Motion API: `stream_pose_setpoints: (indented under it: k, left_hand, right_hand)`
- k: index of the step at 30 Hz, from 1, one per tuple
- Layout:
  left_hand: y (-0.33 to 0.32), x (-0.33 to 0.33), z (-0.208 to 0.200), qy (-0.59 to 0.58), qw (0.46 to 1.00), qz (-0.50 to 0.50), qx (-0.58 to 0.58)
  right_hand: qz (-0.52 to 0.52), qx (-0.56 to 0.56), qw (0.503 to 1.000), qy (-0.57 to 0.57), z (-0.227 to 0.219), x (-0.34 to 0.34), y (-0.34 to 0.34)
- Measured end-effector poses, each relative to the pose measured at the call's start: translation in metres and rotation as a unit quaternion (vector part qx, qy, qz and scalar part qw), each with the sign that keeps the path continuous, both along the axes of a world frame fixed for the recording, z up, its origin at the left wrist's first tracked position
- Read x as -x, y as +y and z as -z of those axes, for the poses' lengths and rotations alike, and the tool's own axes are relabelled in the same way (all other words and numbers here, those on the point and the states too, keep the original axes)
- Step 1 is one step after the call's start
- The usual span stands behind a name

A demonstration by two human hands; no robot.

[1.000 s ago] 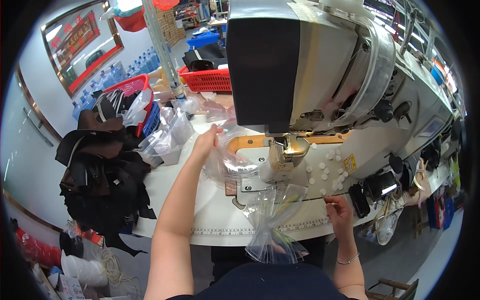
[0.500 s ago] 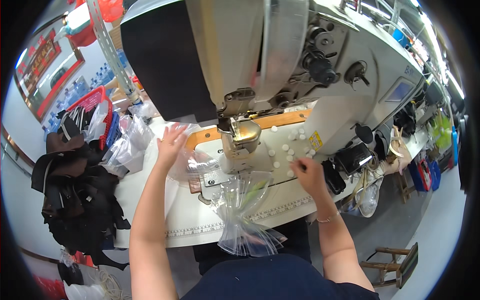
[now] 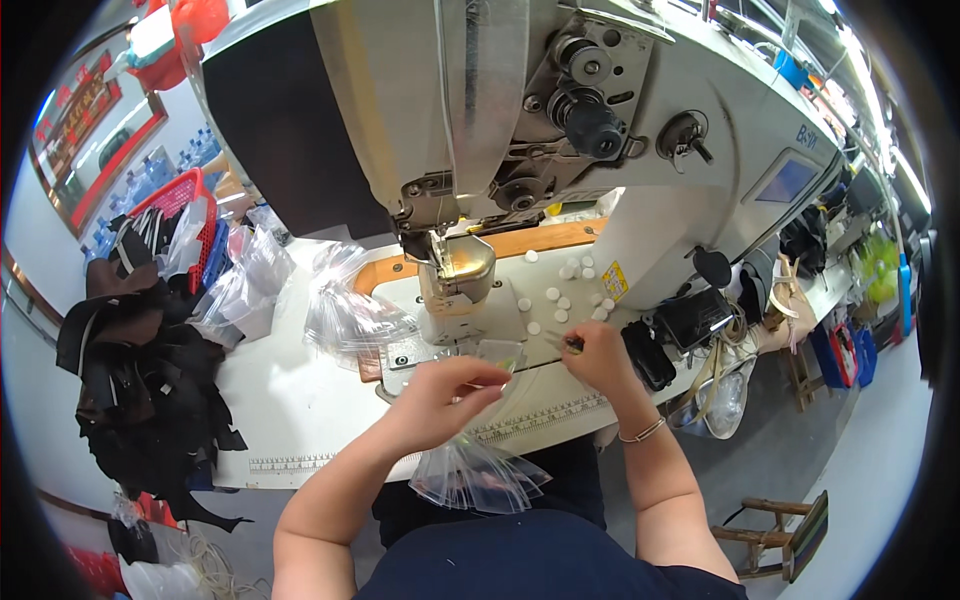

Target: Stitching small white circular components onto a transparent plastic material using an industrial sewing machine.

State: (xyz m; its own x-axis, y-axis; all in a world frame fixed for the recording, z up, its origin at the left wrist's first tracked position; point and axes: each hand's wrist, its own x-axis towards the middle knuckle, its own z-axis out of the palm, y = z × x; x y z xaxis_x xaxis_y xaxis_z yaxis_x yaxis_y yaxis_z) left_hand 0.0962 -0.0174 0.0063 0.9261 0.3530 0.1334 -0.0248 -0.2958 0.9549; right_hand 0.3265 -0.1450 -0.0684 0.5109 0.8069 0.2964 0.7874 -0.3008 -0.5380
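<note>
My left hand [image 3: 440, 400] is just in front of the sewing machine's bed, above a gathered sheet of clear plastic [image 3: 475, 475]. Its thumb and fingers are apart, with nothing seen between them. The plastic fans out over the table's near edge toward my lap. My right hand [image 3: 603, 357] is closed around a small dark tool [image 3: 573, 344] with thin pale tips, apparently thread snips. Several white round discs [image 3: 563, 303] lie just beyond it. A second clear plastic bundle [image 3: 350, 300] rests left of the machine's metal post [image 3: 458, 285].
The large sewing machine [image 3: 640, 200] spans the far side of the white table [image 3: 290, 420]. Black fabric pieces [image 3: 150, 390] hang at the left, near a red basket [image 3: 190, 200]. Black boxes [image 3: 690, 318] sit at the right, and a wooden stool [image 3: 775, 540] stands on the floor.
My left hand has left the far-left plastic bundle and come right and nearer, over the front plastic sheet. My right hand stays near the discs, with the tool now showing more clearly.
</note>
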Motion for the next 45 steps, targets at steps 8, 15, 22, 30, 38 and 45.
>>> stream_pose_setpoints:
  k: [8,15,22,30,38,45]
  left_hand:
    - [-0.026,-0.114,0.058,-0.006,0.92,0.001,0.392]
    - [-0.036,-0.09,0.022,0.038,0.992,-0.034,0.119]
    - [-0.035,-0.096,0.022,0.048,0.974,-0.041,0.219]
    - [-0.036,-0.102,0.021,0.081,0.941,-0.018,0.327]
    - [-0.031,-0.11,0.03,0.095,0.945,0.032,0.31]
    - [-0.008,-0.148,0.049,0.055,0.986,-0.039,-0.152]
  right_hand:
    - [0.041,-0.244,0.967,0.061,-0.026,0.033,-0.012]
    - [0.003,-0.229,0.939,0.257,-0.021,0.036,-0.038]
    - [0.004,-0.254,0.944,0.213,-0.013,0.034,-0.035]
    - [-0.011,-0.263,0.953,0.148,-0.022,0.034,-0.034]
    - [-0.028,-0.212,0.944,0.252,-0.018,0.021,-0.047]
    - [0.09,-0.322,0.869,0.364,-0.007,0.003,-0.044]
